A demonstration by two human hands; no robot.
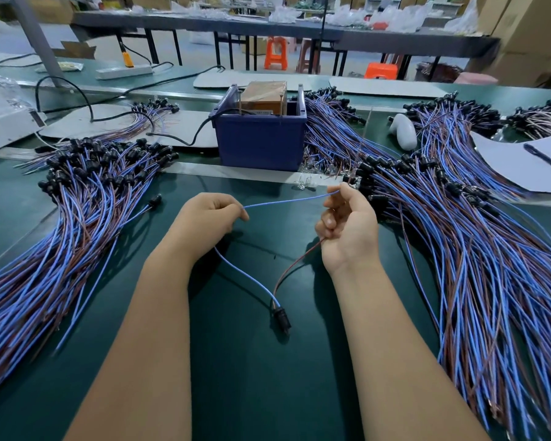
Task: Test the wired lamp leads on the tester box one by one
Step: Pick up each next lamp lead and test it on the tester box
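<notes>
Between our two hands one lamp lead is in play. Our left hand (209, 218) pinches the blue wire (287, 201) at thumb and forefinger, other fingers curled in. Our right hand (347, 227) is palm-up, fingers curled; the blue wire's free end sits at its fingertips and the brown wire (295, 265) runs out from under its lower fingers. We can't tell exactly how the brown end is gripped.

Both wires drop back toward us from the hands and meet at the black lamp socket (281, 317), which lies on the green table (252, 377) below and between the wrists, nearer our right forearm. So the lead forms a loop: socket near us, both wire ends up at the hands.

Blue tester box (260, 138) sits straight ahead, beyond both hands, roughly centred between them, maybe slightly closer to the left hand. Stretched blue wire runs left-right, across the line to the box, so the ends likely need turning forward to reach the box top. Contact points on the box not clear from here.

Left of the left hand: a big pile of leads (86, 198), sockets pointing away from us. Right of the right hand: a bigger pile (458, 218), touching-close to the right hand's knuckle side. We judge one is tested stock and the other untested, but can't say which.
</notes>
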